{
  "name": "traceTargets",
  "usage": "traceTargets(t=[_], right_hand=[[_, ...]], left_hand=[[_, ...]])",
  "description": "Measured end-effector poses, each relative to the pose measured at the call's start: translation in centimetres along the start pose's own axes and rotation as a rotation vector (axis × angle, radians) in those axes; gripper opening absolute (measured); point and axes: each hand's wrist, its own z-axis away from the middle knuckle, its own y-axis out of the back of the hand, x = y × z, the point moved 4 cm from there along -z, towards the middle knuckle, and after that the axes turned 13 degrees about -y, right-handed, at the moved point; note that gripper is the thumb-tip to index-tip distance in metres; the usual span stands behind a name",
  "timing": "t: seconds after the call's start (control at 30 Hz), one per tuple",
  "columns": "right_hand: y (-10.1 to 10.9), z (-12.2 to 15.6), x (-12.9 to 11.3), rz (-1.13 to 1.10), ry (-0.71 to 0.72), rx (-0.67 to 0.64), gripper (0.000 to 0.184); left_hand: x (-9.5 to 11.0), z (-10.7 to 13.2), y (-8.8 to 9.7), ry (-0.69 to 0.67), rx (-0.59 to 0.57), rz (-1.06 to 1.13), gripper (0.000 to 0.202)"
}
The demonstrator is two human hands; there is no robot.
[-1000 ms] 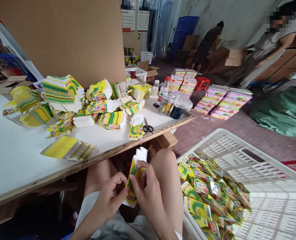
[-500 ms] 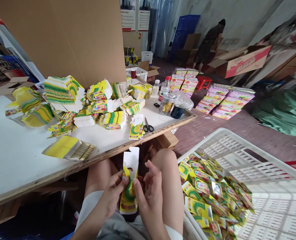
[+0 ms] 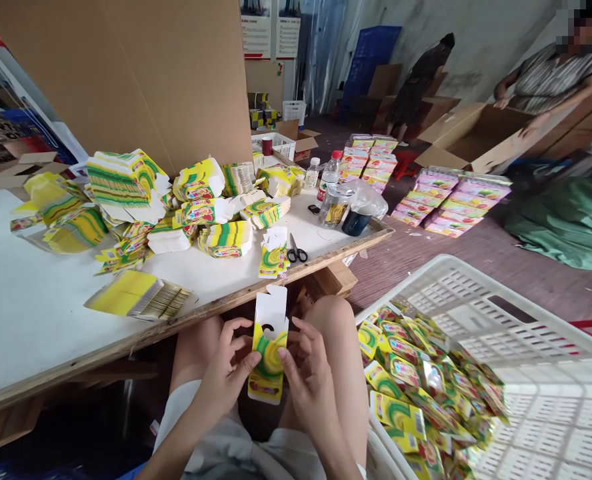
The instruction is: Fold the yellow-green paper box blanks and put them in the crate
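Between my knees I hold a small yellow and green carton (image 3: 267,357) upright, its white top flap standing up. My left hand (image 3: 229,363) grips its left edge, the thumb on the front. My right hand (image 3: 309,373) pinches the right edge, with the other fingers curled beside it. On the table ahead lie a few flat cartons (image 3: 274,257) of the same print, next to black scissors (image 3: 297,252). To my right, a white plastic crate (image 3: 541,373) holds many filled-looking yellow-green packs (image 3: 406,387).
Stacks of flat cartons (image 3: 126,183) cover the white table (image 3: 21,313). A bottle (image 3: 329,177), a jar (image 3: 336,207) and a dark mug (image 3: 356,223) stand near its right end. Pink box stacks (image 3: 449,200) sit on the floor. A person holds an open cardboard box (image 3: 481,137) at right.
The carton has turned to face me more squarely and shifted slightly up and right; my right fingers now meet its edge. The co-worker's cardboard box has tilted, showing its open inside.
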Motion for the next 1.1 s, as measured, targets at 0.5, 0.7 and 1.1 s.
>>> traceTargets(t=[0.5, 0.7, 1.1], right_hand=[[1.0, -0.6, -0.8, -0.019, -0.023, -0.067, 0.027], [1.2, -0.8, -1.4, 0.099, -0.047, -0.208, 0.026], [-0.6, -1.8, 0.7, 0.477, -0.216, -0.205, 0.035]], left_hand=[[0.7, 0.4, -0.2, 0.098, -0.276, 0.197, 0.07], [0.6, -0.3, 0.4, 0.004, -0.21, -0.076, 0.041], [0.5, 0.1, 0.1, 0.004, -0.254, -0.106, 0.049]])
